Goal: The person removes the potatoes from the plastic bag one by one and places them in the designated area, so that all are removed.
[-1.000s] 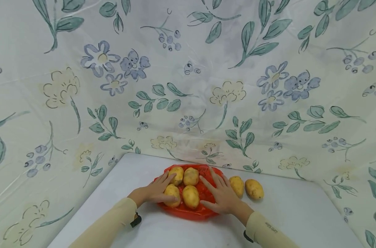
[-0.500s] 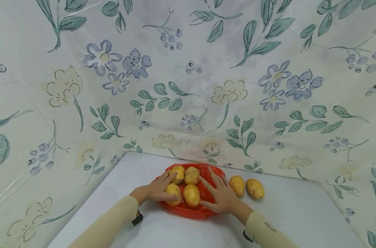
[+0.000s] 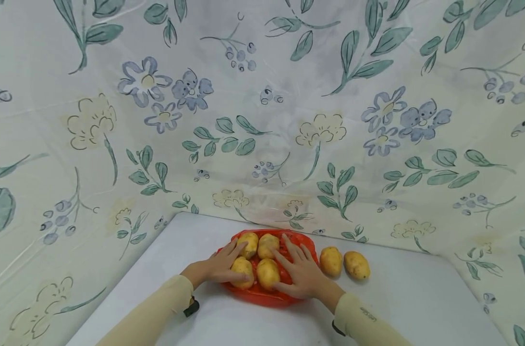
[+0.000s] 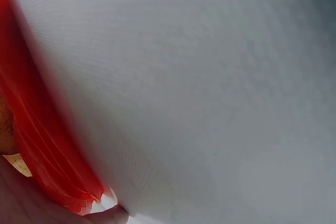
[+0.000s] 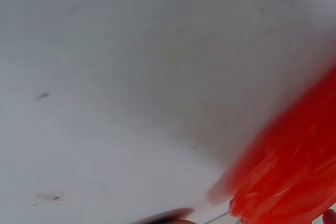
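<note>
In the head view, a red plastic bag lies spread on the white table with several potatoes on it, set in two rows. My left hand rests at the bag's left side, fingers spread across the left-hand potatoes. My right hand lies over the bag's right part with straight, spread fingers, its fingertips and thumb right at the right-hand potatoes. The left wrist view catches the bag's edge above part of the left hand. Crinkled red plastic fills the right wrist view's lower right corner.
Two more potatoes lie side by side on the white table, just right of the bag. A floral cloth hangs behind the table and along both sides.
My right hand has shifted left across the bag, bringing its fingers against the right-hand potatoes. The left hand stays where it was.
</note>
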{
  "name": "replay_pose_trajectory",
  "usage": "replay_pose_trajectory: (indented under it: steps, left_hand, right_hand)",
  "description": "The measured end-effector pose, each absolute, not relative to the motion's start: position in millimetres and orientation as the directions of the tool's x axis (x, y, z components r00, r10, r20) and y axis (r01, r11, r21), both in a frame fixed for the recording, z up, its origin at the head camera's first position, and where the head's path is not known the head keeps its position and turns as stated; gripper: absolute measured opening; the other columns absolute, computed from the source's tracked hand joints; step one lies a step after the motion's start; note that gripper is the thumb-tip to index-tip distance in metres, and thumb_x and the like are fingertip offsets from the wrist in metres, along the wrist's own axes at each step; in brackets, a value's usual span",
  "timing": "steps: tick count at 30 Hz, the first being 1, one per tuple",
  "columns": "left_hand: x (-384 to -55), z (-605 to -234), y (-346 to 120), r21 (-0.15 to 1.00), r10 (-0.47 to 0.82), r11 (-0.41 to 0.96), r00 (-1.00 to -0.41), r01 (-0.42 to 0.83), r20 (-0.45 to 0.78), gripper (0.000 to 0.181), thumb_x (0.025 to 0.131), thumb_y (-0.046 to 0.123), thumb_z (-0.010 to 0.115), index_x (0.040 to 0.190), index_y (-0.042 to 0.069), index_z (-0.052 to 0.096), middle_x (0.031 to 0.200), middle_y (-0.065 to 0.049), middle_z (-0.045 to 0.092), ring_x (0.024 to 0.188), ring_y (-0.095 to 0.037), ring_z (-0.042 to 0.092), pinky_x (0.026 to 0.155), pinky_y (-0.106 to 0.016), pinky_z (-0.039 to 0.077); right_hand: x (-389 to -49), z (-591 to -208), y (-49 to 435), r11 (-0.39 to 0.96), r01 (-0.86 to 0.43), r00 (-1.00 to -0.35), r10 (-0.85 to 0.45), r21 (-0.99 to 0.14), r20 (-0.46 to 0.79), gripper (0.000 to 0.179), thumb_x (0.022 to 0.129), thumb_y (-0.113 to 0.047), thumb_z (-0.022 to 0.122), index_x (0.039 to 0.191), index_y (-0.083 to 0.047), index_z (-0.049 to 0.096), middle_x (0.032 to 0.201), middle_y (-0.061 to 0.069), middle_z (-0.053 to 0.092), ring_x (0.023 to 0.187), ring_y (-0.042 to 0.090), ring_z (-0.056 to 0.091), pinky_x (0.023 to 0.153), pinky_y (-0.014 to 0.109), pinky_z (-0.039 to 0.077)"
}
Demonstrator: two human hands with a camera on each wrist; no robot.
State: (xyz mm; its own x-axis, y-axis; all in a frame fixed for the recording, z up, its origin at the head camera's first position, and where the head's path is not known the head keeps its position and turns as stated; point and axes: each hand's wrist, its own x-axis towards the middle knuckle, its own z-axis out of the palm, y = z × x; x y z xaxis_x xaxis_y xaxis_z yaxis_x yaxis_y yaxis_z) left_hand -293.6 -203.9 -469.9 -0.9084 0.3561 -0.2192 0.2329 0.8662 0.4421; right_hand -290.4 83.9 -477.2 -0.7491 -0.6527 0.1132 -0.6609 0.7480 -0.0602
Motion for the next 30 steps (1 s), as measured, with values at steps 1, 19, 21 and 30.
replay_pose_trajectory:
  steps: [1,19,21,30]
  left_hand:
    - [-293.6,-469.9,-204.1,0.445,0.357,0.865,-0.908,0.233,-0.219,0.111,0.075,0.076,0.060,0.160,0.023,0.010,0.166,-0.016,0.008,0.151,-0.038,0.016,0.115,-0.070,0.017]
    - [-289.6,-471.5,-201.2,0.441,0.361,0.865,-0.906,0.238,-0.219,0.109,0.076,0.075,0.058,0.160,0.020,0.013,0.166,-0.017,0.009,0.151,-0.039,0.018,0.114,-0.071,0.018]
    - [-288.8,-471.2,-200.9,0.436,0.364,0.867,-0.904,0.241,-0.226,0.110,0.077,0.076,0.058,0.160,0.020,0.013,0.166,-0.017,0.009,0.151,-0.039,0.017,0.114,-0.071,0.018]
    - [-292.4,-467.3,-203.5,0.430,0.350,0.874,-0.907,0.225,-0.235,0.109,0.077,0.075,0.058,0.160,0.023,0.010,0.167,-0.015,0.007,0.152,-0.038,0.014,0.115,-0.070,0.016]
  right_hand:
    - [-290.7,-477.3,82.8,0.747,-0.661,-0.749,-0.653,-0.065,0.111,0.084,0.089,-0.077,0.037,0.158,-0.039,0.007,0.168,0.008,-0.007,0.152,0.035,0.015,0.120,0.062,0.013]
    - [-287.2,-481.2,69.8,0.693,-0.697,-0.712,-0.700,-0.186,0.059,0.082,0.091,-0.071,0.042,0.159,-0.037,0.009,0.168,0.006,-0.011,0.151,0.036,0.016,0.120,0.062,0.012]
    - [-286.4,-482.4,69.3,0.692,-0.698,-0.710,-0.702,-0.184,0.050,0.082,0.091,-0.070,0.042,0.159,-0.038,0.008,0.168,0.006,-0.012,0.152,0.036,0.014,0.121,0.061,0.012]
    - [-289.8,-482.2,64.5,0.694,-0.693,-0.713,-0.700,-0.193,0.040,0.082,0.091,-0.069,0.045,0.158,-0.040,0.008,0.167,0.003,-0.015,0.152,0.035,0.014,0.121,0.061,0.012]
